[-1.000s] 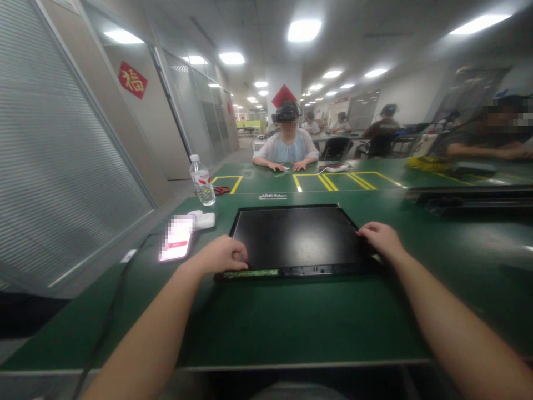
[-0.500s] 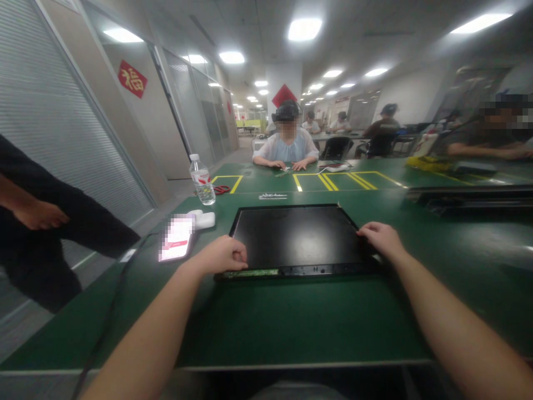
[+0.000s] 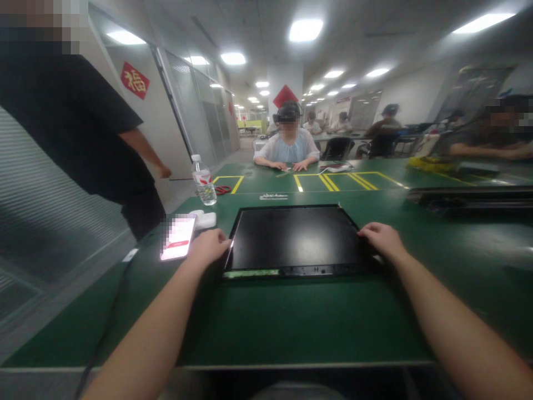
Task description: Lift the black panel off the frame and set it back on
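A flat black screen panel (image 3: 295, 236) lies on the green table (image 3: 283, 316) in front of me, with a strip of green circuit board (image 3: 252, 273) showing along its near edge. My left hand (image 3: 208, 245) rests curled at the panel's left edge, fingers closed against it. My right hand (image 3: 381, 238) grips the panel's right edge with bent fingers.
A lit phone (image 3: 178, 239) and a white case (image 3: 202, 220) lie left of the panel, a water bottle (image 3: 204, 180) and red scissors (image 3: 222, 190) behind them. A person in black (image 3: 83, 133) walks past on the left. Another person (image 3: 288, 145) sits opposite. A black cable (image 3: 110, 316) crosses the table's left side.
My left hand slid from the panel's near-left corner up to its left edge. A person in black walked in from the left and now stands close to the table.
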Demonstrator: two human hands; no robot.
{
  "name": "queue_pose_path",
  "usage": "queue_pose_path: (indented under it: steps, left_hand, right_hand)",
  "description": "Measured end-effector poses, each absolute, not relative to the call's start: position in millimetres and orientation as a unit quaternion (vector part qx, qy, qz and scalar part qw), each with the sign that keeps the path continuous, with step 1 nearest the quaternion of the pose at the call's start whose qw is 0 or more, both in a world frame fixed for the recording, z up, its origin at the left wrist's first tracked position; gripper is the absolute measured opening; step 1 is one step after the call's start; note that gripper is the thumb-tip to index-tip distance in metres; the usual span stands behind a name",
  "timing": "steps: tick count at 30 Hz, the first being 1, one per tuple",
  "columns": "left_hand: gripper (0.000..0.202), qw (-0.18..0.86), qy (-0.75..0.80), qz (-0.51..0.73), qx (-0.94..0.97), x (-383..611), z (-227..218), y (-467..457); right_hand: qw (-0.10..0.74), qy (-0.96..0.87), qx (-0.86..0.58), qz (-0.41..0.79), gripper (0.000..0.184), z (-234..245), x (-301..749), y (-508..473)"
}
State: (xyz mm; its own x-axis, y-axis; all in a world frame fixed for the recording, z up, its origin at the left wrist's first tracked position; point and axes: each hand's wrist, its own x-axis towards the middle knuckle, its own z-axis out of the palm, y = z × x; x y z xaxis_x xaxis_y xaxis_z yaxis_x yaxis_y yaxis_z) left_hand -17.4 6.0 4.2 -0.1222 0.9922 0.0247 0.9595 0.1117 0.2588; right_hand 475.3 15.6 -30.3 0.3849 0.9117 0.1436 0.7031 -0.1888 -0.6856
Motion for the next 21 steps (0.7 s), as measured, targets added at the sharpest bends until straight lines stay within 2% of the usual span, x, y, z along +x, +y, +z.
queue_pose_path:
  steps: [4,13,17,21]
  left_hand:
    - [0.033,0.082,0.746,0.05,0.659,-18.2,3.5,6.0]
    - [0.026,0.084,0.73,0.02,0.678,-7.1,6.3,2.5]
    - [0.019,0.09,0.739,0.102,0.66,-7.8,4.8,4.2]
    - [0.021,0.15,0.736,0.231,0.618,-7.3,0.6,6.5]
  right_hand:
    - [0.349,-0.533,-0.756,0.151,0.017,-30.8,475.3,15.6]
    - [0.346,-0.533,-0.758,0.148,0.017,-29.5,474.8,15.3]
    - [0.352,-0.531,-0.756,0.148,0.018,-31.7,475.5,15.9]
    - [0.362,-0.538,-0.748,0.143,0.018,-33.8,476.1,16.4]
